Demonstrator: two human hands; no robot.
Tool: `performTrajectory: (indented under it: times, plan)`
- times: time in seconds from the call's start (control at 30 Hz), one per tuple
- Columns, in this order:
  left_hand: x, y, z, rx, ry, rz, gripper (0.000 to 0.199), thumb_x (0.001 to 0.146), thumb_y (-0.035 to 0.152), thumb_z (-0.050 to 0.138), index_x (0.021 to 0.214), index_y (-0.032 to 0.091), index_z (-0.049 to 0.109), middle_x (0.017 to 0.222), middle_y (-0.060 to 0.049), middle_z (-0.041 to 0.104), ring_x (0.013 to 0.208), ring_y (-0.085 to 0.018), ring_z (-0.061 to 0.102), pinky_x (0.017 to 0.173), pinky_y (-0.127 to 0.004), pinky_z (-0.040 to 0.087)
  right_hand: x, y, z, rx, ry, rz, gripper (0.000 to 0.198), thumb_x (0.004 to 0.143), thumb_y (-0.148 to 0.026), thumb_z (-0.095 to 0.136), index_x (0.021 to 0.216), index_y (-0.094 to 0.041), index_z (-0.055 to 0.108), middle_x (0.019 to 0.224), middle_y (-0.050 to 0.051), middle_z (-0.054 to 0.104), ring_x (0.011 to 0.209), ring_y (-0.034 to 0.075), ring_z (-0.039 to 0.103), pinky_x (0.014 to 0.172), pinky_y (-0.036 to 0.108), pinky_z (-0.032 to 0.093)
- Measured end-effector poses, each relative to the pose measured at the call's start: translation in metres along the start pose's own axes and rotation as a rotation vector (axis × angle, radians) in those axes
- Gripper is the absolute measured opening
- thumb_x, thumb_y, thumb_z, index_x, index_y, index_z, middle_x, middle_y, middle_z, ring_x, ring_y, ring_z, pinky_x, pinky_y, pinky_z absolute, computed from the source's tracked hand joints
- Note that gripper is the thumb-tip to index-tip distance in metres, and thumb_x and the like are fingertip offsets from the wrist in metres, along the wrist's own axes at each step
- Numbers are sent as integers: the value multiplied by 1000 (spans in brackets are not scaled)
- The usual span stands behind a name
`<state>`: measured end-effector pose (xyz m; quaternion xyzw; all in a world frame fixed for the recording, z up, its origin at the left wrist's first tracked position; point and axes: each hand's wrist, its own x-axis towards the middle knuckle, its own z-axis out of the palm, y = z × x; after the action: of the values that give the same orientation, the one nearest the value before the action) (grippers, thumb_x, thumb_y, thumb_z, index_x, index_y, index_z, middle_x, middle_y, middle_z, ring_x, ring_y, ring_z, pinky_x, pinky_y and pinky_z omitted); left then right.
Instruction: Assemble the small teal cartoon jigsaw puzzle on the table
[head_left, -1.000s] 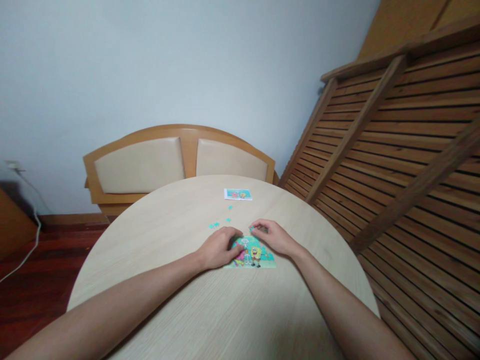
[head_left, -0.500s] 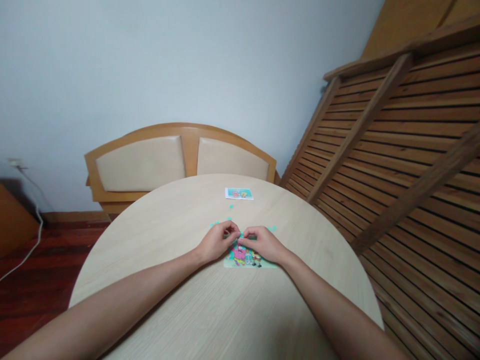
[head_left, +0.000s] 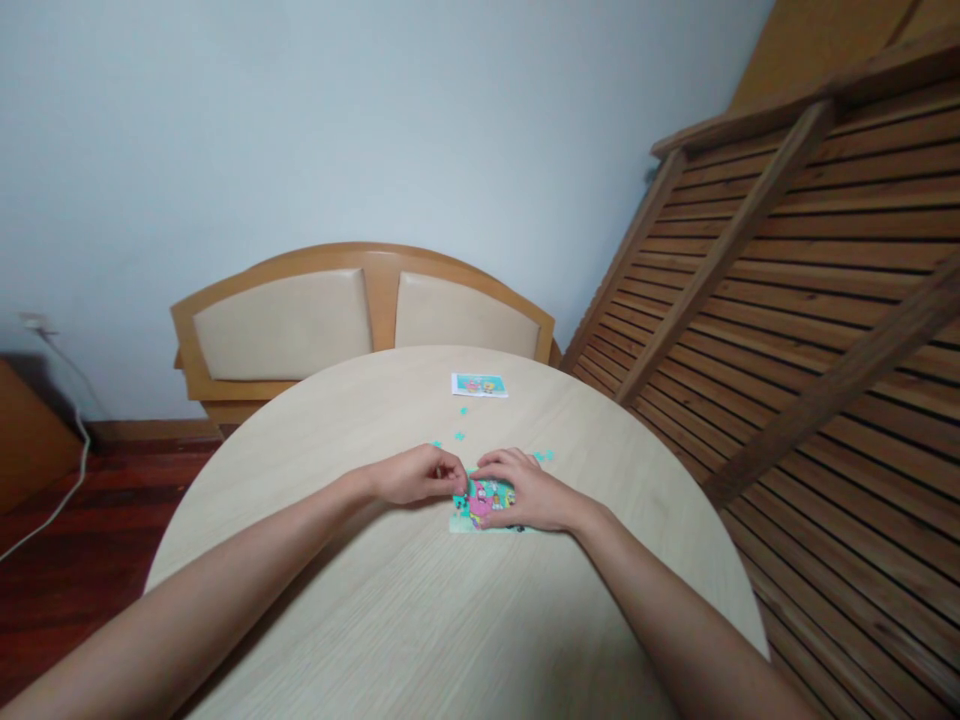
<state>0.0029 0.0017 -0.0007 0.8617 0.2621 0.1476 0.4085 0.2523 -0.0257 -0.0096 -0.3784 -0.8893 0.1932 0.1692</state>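
A jigsaw puzzle (head_left: 480, 508) with a pink starfish and a yellow cartoon figure on teal lies on the table, partly under my hands. My left hand (head_left: 420, 474) is at its upper left edge, thumb and forefinger pinched on what looks like a small teal puzzle piece, mostly hidden by the fingertips. Fingers apart, my right hand (head_left: 536, 492) spreads over the puzzle's right part, thumb low and forefinger along the top edge. Loose teal pieces (head_left: 460, 436) lie beyond the left hand, and more pieces (head_left: 544, 456) are just past the right.
A picture card (head_left: 480, 385) showing the same figures lies farther back on the round wooden table (head_left: 337, 620). Behind the table stands a padded headboard (head_left: 285, 325). Wooden slats (head_left: 787, 290) lean at the right, and a white cable (head_left: 79, 470) hangs at the left.
My hands were together at the puzzle's top edge. The left has since moved left and down to the upper left edge. The right hand's fingers have spread over the picture.
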Motion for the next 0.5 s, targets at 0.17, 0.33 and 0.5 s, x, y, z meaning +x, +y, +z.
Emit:
performTrajectory:
  times: [0.17,0.33,0.5]
  plan:
    - [0,-5,-1,45,-69,11,35,92,44,56,84,12,68,70,0,58,64,-10,44,61,-20,36,0,-1,0,-2,3,-3,64,69,-63,76,124,-31,66,127,7,57,121,28,47,106,42,34]
    - [0,-6,2,34,-99,7,38,92,48,56,85,12,68,70,1,56,63,-10,43,60,-19,35,0,0,0,-8,8,-3,64,69,-64,76,123,-30,66,126,7,58,120,28,47,105,41,35]
    - [0,-6,3,73,-81,14,37,91,47,58,87,12,69,71,0,59,63,-10,45,59,-19,35,0,1,0,-8,14,-6,65,68,-64,77,123,-31,66,126,7,57,120,28,47,106,42,34]
